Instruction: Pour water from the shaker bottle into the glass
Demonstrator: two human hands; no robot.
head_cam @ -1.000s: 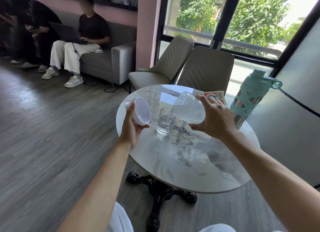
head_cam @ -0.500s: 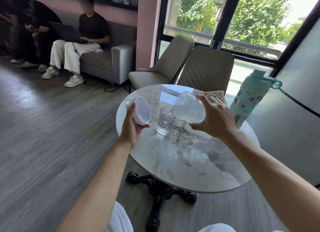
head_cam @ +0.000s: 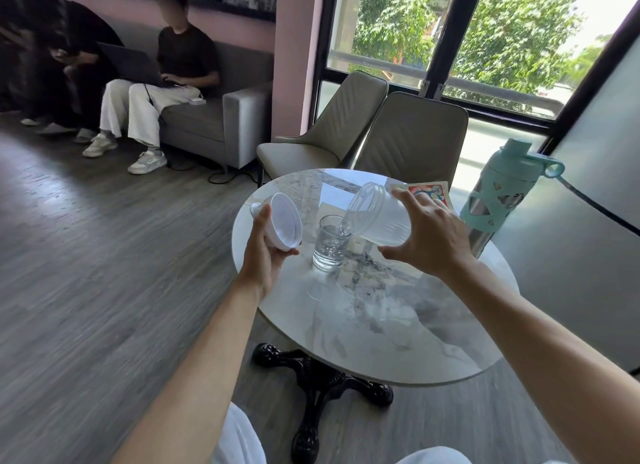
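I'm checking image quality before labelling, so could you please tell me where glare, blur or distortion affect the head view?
Head view: daylight from the window blows out the top right corner and throws glare on the marble table; the wide angle bends the window frames and stretches both forearms; the floor at left is smeared; the glass and shaker bottle stay sharp.

Frosted plastic shaker bottle [head_cam: 381, 217], clear glass [head_cam: 329, 243] (glossy marble table [head_cam: 398, 325]).

No lettering can be read anywhere on the table. A colourful printed card [head_cam: 429, 192] just beyond the right hand [head_cam: 431, 236] seems to carry print, too small to make out. A mark on the teal bottle [head_cam: 498, 200] to its right is equally unreadable.
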